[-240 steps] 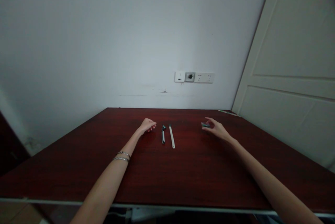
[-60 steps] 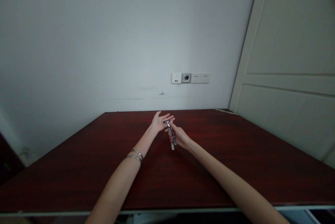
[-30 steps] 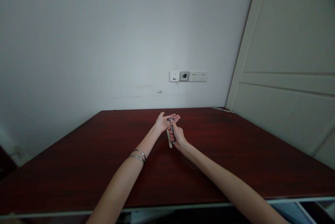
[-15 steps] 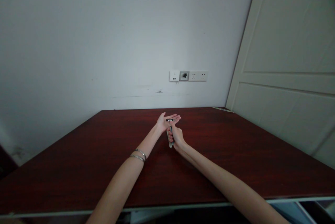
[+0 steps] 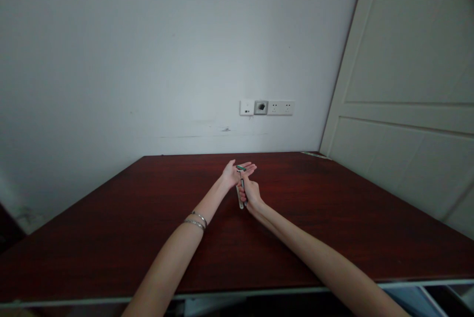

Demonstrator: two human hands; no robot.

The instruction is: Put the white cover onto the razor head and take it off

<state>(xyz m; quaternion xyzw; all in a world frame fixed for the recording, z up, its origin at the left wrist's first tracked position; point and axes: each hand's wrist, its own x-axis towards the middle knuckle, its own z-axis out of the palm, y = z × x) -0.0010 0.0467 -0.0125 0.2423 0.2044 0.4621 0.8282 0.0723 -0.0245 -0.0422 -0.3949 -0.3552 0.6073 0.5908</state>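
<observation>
- razor [image 5: 241, 168] is gripped in closed right hand [image 5: 251, 192], head held at open left hand [image 5: 233, 174]
- stick [image 5: 240, 203] on table [image 5: 303, 228] is partly hidden by right hand
- sockets [image 5: 267, 107] are seen behind

A single camera sits on the person's head and faces forward and slightly down along the dark red-brown wooden tabletop [image 5: 111, 238]. The tabletop's near edge crosses the bottom of the frame. Its far edge meets the plain white wall [image 5: 148, 60], which fills the upper half. A cream panelled door [image 5: 407, 85] closes the right side. Both forearms enter from below, and the left hand [image 5: 233, 174] and right hand [image 5: 252, 193] meet at arm's length, small in mid-frame.
</observation>
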